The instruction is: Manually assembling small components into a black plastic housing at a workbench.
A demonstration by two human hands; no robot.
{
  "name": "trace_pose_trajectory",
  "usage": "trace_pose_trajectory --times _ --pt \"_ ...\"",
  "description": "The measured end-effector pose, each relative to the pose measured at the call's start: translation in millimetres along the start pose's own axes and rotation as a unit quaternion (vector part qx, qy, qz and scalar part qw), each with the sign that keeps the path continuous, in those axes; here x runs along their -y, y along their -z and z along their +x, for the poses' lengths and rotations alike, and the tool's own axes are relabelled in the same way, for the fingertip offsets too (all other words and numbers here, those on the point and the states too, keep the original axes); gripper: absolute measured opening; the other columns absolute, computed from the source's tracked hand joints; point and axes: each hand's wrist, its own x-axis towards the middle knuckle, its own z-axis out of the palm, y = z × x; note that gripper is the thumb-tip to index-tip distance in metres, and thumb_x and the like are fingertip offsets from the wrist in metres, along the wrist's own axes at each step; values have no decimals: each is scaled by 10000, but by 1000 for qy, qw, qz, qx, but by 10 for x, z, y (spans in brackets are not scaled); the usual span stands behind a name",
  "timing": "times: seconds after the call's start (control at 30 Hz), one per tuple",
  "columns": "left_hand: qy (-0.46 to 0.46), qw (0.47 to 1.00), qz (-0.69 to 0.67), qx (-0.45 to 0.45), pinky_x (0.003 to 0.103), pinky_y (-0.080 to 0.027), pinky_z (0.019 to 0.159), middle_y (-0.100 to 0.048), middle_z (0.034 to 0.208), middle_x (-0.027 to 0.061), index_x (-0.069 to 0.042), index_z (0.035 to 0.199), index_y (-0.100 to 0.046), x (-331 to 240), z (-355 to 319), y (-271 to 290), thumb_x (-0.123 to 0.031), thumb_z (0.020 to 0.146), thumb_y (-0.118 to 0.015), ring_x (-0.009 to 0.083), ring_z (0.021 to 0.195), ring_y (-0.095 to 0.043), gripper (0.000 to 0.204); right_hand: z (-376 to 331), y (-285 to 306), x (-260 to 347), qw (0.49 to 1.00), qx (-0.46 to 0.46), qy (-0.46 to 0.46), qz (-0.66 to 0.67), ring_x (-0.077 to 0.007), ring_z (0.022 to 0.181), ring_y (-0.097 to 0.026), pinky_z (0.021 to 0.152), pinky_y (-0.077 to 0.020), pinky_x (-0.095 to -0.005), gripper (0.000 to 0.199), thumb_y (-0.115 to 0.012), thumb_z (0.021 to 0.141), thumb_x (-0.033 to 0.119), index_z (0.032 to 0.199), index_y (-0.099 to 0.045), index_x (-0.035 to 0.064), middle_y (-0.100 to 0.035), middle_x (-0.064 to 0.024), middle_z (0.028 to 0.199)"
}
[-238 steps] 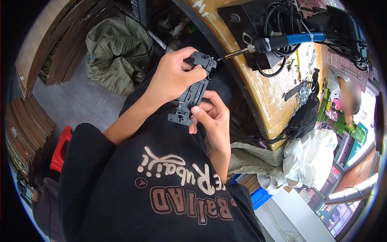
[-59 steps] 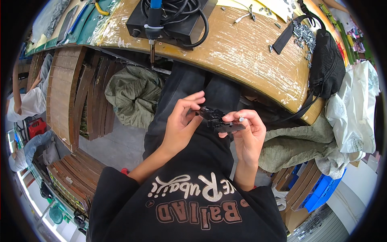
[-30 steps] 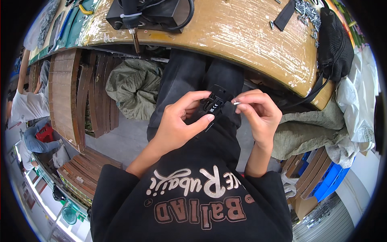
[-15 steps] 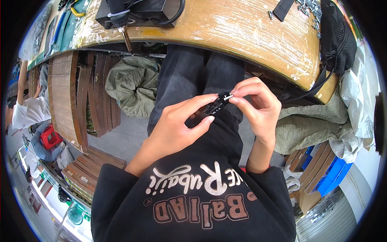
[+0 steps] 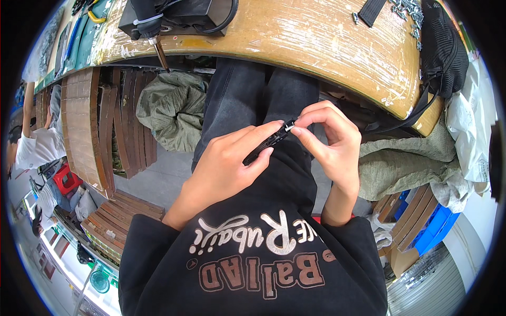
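Note:
Over my lap, my left hand point(image 5: 226, 163) grips a slim black plastic part point(image 5: 270, 143) between thumb and fingers, tilted up to the right. At its far end shows a small silvery metal piece point(image 5: 289, 128), like a pin or screw; its exact kind is too small to tell. My right hand point(image 5: 337, 142) pinches this piece with thumb and forefinger, right against the end of the black part. The fingertips partly cover where the two meet.
Ahead is a worn wooden workbench point(image 5: 295, 37). On it are a black box point(image 5: 195, 26), a black tool with a metal shaft point(image 5: 158, 47), loose screws point(image 5: 406, 10) and a black mesh bag point(image 5: 443, 47). Stacked brown boards point(image 5: 81, 126) and a sack point(image 5: 171, 110) stand left; other people work farther left.
Both hands have shifted slightly left with the black part. The metal piece now sits lower and closer into the part's end, and my right fingertips have moved in with it.

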Motion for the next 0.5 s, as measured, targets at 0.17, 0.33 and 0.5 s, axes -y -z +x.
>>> trace_pose_trajectory --times 0.17,0.33,0.5 --pt "-13 999 24 23 328 -490 633 -613 898 122 -58 1094 -546 28 15 22 -22 721 -605 280 749 -608 379 -16 -30 -18 999 -14 10 -33 -156 699 -579 628 -445 -245 108 -668 669 -30 736 -587 -2 -586 -78 752" --pt "-15 1000 4 10 322 -490 634 -614 888 113 -47 1077 -548 61 -4 20 -31 715 -619 270 738 -608 369 10 -49 58 998 23 -8 -54 -158 692 -561 627 -441 -247 123 -641 708 -24 813 -580 0 -549 -78 806" --pt "-19 954 -276 119 249 -461 681 -537 982 75 -31 1086 -519 391 38 20 -87 774 -614 147 831 -555 332 34 -6 98 993 96 30 -61 -217 751 -538 675 -429 -287 109 -583 724 -30 830 -562 -16 -515 -105 835"
